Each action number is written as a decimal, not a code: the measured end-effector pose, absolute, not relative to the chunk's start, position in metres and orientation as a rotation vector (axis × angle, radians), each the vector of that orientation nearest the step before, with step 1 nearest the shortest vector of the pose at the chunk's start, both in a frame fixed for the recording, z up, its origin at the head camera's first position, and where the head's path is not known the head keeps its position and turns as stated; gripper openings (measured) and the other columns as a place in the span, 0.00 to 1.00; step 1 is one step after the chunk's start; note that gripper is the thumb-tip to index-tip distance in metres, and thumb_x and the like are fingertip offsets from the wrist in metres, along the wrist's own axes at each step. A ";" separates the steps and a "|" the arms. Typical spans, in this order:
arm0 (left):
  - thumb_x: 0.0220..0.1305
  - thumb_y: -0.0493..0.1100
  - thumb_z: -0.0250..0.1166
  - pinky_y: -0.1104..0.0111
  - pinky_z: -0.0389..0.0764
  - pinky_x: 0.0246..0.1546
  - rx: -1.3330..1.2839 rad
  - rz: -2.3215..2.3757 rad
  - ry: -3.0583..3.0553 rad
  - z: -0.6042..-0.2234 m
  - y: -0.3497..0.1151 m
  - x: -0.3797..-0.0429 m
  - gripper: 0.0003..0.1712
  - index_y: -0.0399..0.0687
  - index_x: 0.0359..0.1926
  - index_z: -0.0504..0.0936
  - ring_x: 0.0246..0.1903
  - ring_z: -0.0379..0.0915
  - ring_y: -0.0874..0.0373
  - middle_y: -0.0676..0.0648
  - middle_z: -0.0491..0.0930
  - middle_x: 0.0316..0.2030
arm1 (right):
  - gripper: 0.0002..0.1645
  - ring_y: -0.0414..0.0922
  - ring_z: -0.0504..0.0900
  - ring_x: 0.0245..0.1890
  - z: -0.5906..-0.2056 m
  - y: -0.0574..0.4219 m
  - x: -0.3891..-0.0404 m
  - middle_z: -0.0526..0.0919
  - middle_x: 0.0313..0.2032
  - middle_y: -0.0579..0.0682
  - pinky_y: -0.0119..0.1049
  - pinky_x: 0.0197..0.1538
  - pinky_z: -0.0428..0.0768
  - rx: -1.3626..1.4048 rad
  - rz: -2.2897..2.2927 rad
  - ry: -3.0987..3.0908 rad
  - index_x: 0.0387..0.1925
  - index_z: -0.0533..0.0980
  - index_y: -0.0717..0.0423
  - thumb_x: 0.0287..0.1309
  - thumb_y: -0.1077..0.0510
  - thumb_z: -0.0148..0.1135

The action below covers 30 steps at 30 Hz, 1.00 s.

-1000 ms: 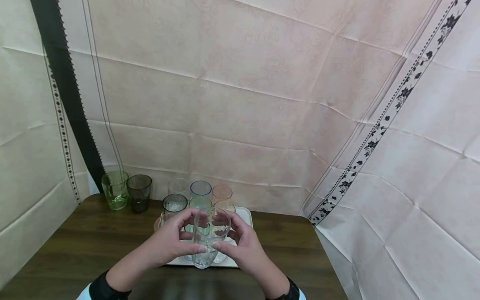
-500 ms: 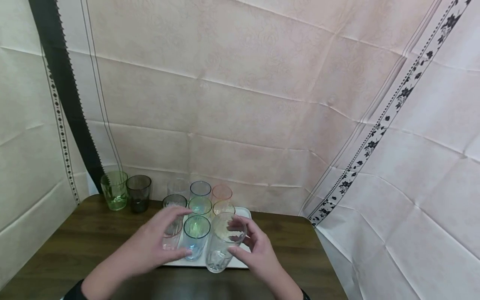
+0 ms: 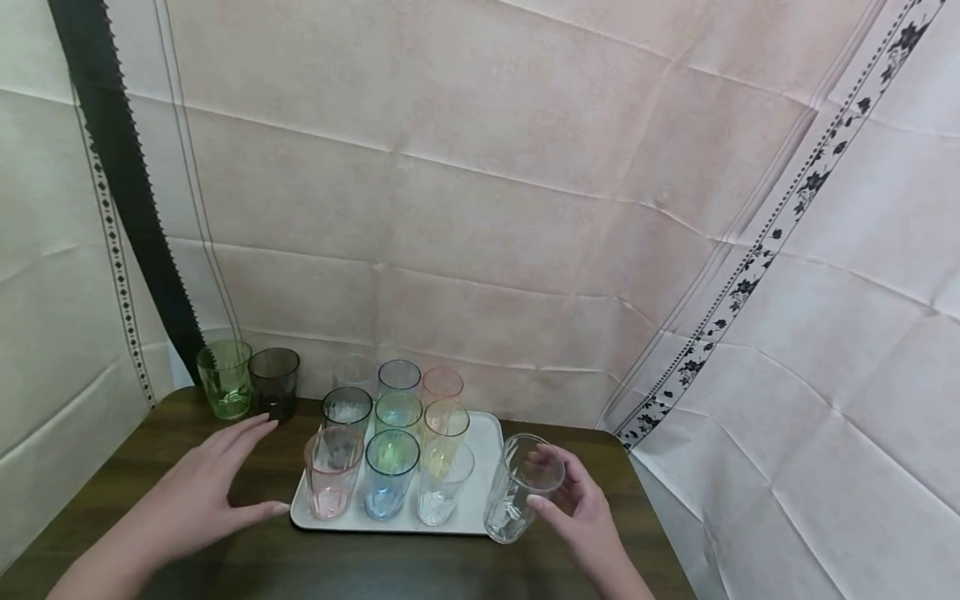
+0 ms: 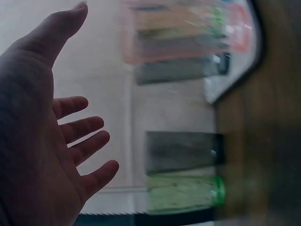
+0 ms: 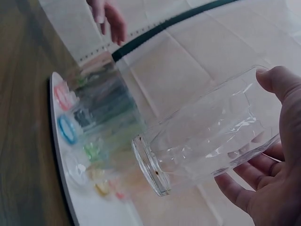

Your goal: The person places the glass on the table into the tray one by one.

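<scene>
My right hand (image 3: 581, 508) grips a clear drinking glass (image 3: 512, 496) by its side, tilted and raised at the right end of the white tray (image 3: 483, 429). The right wrist view shows the thick base of this glass, with the thumb and fingers on opposite sides near its rim. Out to the left, my left hand (image 3: 197, 493) holds nothing, its fingers spread. Nearest to it in the head view are the dark grey glass (image 3: 275, 387) and a pink-tinted glass (image 3: 332, 479) at the tray's left front corner.
Several glasses stand in rows on the tray, including a blue one (image 3: 388, 479), a clear one (image 3: 442, 492) and a yellowish one (image 3: 446, 429). A green glass (image 3: 227, 383) stands beside the dark grey one on the wooden table (image 3: 592, 450). Cloth (image 3: 480, 208) hangs behind.
My right hand has carried the clear glass from the front of the tray to the right. My left hand has left that glass and swung away left, uncovering the front row.
</scene>
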<state>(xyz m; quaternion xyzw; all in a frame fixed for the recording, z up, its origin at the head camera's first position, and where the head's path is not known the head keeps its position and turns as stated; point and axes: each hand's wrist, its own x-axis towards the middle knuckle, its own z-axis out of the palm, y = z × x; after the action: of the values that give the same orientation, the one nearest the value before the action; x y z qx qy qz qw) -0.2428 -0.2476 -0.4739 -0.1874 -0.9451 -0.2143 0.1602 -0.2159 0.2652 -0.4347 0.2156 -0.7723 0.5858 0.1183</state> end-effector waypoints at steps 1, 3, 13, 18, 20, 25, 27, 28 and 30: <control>0.54 0.85 0.73 0.24 0.75 0.58 -0.527 -0.603 -2.721 -0.479 -0.250 -0.244 0.70 0.41 0.81 0.68 0.70 0.68 0.24 0.31 0.67 0.77 | 0.37 0.50 0.83 0.67 -0.436 0.267 -0.216 0.82 0.66 0.61 0.33 0.66 0.82 0.603 1.723 -2.263 0.74 0.69 0.70 0.67 0.73 0.71; 0.53 0.86 0.72 0.24 0.75 0.58 -0.515 -0.593 -2.745 -0.486 -0.253 -0.245 0.71 0.39 0.81 0.68 0.70 0.68 0.23 0.29 0.66 0.78 | 0.37 0.48 0.83 0.67 -0.438 0.270 -0.216 0.82 0.66 0.60 0.32 0.66 0.82 0.566 1.717 -2.268 0.74 0.69 0.70 0.67 0.73 0.71; 0.52 0.87 0.71 0.23 0.74 0.59 -0.481 -0.628 -2.790 -0.501 -0.255 -0.251 0.73 0.39 0.82 0.67 0.71 0.65 0.22 0.29 0.63 0.79 | 0.36 0.52 0.81 0.70 -0.452 0.270 -0.249 0.82 0.67 0.61 0.31 0.67 0.80 0.383 1.718 -2.308 0.73 0.74 0.60 0.67 0.68 0.76; 0.52 0.87 0.71 0.23 0.74 0.59 -0.471 -0.634 -2.803 -0.504 -0.255 -0.252 0.73 0.39 0.81 0.67 0.71 0.66 0.22 0.28 0.63 0.79 | 0.32 0.55 0.82 0.67 -0.467 0.266 -0.293 0.84 0.65 0.58 0.33 0.62 0.80 0.257 1.650 -2.367 0.71 0.76 0.57 0.71 0.59 0.77; 0.53 0.87 0.71 0.24 0.74 0.59 -0.467 -0.629 -2.805 -0.506 -0.257 -0.253 0.72 0.39 0.81 0.68 0.71 0.66 0.22 0.28 0.64 0.79 | 0.31 0.53 0.83 0.65 -0.474 0.264 -0.312 0.85 0.63 0.57 0.35 0.60 0.81 0.219 1.617 -2.380 0.69 0.77 0.56 0.71 0.55 0.77; 0.53 0.85 0.73 0.25 0.75 0.58 -0.460 -0.618 -2.804 -0.513 -0.261 -0.253 0.71 0.38 0.80 0.69 0.70 0.67 0.22 0.28 0.65 0.78 | 0.34 0.52 0.83 0.62 -0.488 0.256 -0.353 0.85 0.62 0.57 0.42 0.60 0.83 0.163 1.639 -2.387 0.69 0.77 0.56 0.69 0.49 0.80; 0.53 0.85 0.73 0.25 0.75 0.58 -0.453 -0.617 -2.806 -0.515 -0.262 -0.252 0.70 0.38 0.79 0.70 0.70 0.67 0.22 0.28 0.66 0.77 | 0.37 0.52 0.83 0.60 -0.492 0.253 -0.366 0.84 0.61 0.55 0.43 0.58 0.84 0.118 1.660 -2.395 0.69 0.76 0.56 0.68 0.45 0.80; 0.53 0.85 0.73 0.25 0.76 0.58 -0.450 -0.616 -2.807 -0.515 -0.263 -0.252 0.70 0.38 0.79 0.70 0.70 0.67 0.22 0.28 0.66 0.77 | 0.38 0.52 0.82 0.60 -0.494 0.251 -0.372 0.84 0.60 0.55 0.44 0.57 0.85 0.096 1.674 -2.398 0.69 0.75 0.56 0.67 0.44 0.80; 0.53 0.85 0.74 0.25 0.76 0.58 -0.445 -0.612 -2.809 -0.516 -0.264 -0.252 0.70 0.38 0.79 0.70 0.70 0.68 0.22 0.28 0.66 0.77 | 0.39 0.52 0.82 0.60 -0.498 0.248 -0.385 0.82 0.60 0.54 0.45 0.56 0.86 0.059 1.673 -2.406 0.69 0.75 0.56 0.66 0.42 0.80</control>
<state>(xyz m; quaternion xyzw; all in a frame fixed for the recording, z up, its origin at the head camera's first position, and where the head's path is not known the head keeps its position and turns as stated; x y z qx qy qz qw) -0.2522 -0.2644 -0.5165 -0.1519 -0.9590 -0.2091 0.1160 -0.3848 0.2478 -0.4975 0.0199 -0.8164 0.5676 0.1048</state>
